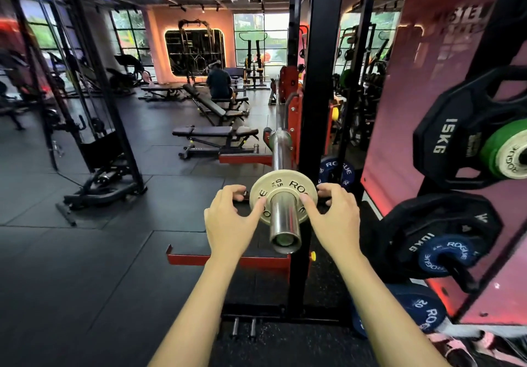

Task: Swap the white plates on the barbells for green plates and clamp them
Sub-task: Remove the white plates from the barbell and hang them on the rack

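Head view | white plate (281, 192) sat on the barbell sleeve (285, 222), short of its free end | your left hand (228, 221) and right hand (333, 218) pinched opposite rims, equally near | sleeve axis ran toward you, so the plate would slide off your way.

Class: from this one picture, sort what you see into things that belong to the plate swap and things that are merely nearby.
Belongs to the job:
white plate on the barbell sleeve
left hand and right hand, both gripping it
green plate on the storage peg

Just nearby:
black 15 kg plate
blue plates
benches
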